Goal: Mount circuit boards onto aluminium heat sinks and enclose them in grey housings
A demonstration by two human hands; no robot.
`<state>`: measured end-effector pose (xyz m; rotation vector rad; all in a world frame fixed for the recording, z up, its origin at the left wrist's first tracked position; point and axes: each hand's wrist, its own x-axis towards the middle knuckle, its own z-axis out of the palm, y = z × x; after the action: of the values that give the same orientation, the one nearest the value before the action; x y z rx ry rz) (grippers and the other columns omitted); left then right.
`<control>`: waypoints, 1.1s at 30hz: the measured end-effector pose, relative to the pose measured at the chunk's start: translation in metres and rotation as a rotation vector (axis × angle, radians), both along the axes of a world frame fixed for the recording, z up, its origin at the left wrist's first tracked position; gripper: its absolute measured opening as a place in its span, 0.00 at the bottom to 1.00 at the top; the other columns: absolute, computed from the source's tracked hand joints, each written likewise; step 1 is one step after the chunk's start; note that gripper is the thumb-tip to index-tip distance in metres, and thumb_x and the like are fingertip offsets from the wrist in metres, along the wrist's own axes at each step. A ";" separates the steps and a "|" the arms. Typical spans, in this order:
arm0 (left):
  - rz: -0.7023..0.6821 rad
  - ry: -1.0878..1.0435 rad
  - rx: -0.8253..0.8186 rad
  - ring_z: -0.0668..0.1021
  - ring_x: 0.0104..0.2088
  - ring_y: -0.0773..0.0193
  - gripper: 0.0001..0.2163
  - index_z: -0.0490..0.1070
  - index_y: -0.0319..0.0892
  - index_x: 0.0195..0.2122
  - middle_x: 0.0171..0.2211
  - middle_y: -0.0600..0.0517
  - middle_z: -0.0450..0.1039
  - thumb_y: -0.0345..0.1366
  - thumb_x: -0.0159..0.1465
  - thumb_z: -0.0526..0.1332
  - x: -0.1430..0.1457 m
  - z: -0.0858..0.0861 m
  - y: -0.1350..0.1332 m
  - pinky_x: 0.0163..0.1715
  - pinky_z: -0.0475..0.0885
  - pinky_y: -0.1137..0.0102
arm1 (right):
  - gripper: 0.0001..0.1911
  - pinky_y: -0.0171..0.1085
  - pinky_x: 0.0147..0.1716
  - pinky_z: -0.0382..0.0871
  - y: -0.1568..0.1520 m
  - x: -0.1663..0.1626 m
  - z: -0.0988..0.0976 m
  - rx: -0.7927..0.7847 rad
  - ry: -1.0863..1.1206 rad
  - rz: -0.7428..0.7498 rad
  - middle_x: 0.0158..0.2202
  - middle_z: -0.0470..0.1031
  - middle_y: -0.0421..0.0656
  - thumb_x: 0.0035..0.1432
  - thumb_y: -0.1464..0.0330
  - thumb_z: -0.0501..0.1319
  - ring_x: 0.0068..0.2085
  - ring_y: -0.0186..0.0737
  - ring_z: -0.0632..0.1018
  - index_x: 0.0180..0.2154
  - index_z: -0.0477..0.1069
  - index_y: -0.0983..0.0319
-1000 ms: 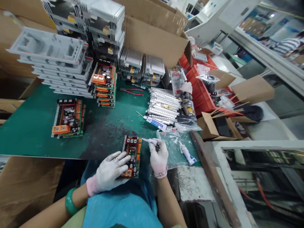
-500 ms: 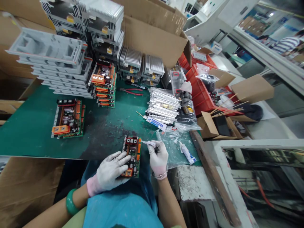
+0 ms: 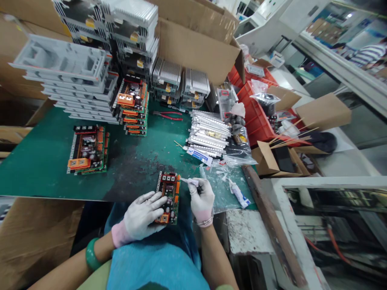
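Tube [image 3: 192, 182] in right fingers [image 3: 204, 184], left fingers [image 3: 156, 203] on board [image 3: 173, 208].

Green-topped workbench [image 3: 36, 165], smudged dark toward its front edge. Alongside at right, a white ledge [image 3: 248, 231] with scuffed, flaking paint, and a long brown bar [image 3: 272, 225] slanting past it. At lower right, a white frame [image 3: 326, 182] around a dim interior with an orange hose [image 3: 335, 245]. Beyond, a white counter [image 3: 341, 148] and a pale rail [image 3: 338, 66] running diagonally; farther back, a small bright ceiling light [image 3: 349, 15], blurred.
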<state>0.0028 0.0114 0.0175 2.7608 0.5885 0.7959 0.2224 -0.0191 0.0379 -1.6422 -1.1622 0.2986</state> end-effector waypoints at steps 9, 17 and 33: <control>0.013 -0.031 0.060 0.76 0.52 0.55 0.12 0.73 0.44 0.37 0.47 0.47 0.77 0.46 0.64 0.59 0.001 0.000 0.000 0.55 0.68 0.60 | 0.05 0.35 0.34 0.71 -0.007 0.000 0.001 0.041 -0.032 0.045 0.32 0.76 0.41 0.59 0.66 0.61 0.34 0.37 0.77 0.34 0.73 0.60; 0.006 -0.027 0.036 0.76 0.53 0.55 0.11 0.73 0.44 0.37 0.48 0.48 0.77 0.46 0.63 0.60 0.001 0.000 0.000 0.56 0.67 0.60 | 0.04 0.36 0.35 0.72 -0.007 -0.001 -0.001 0.051 -0.057 0.007 0.33 0.75 0.41 0.60 0.66 0.61 0.35 0.37 0.77 0.34 0.73 0.60; 0.030 0.006 0.013 0.76 0.53 0.56 0.13 0.74 0.44 0.37 0.49 0.48 0.77 0.47 0.64 0.58 0.001 -0.001 -0.002 0.56 0.66 0.60 | 0.05 0.34 0.33 0.71 -0.028 -0.003 -0.002 0.059 -0.117 0.084 0.31 0.73 0.40 0.62 0.66 0.59 0.33 0.36 0.76 0.34 0.71 0.60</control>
<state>0.0040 0.0093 0.0164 2.7728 0.6288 0.8010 0.2194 -0.0471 0.0355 -1.5787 -1.3189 0.2215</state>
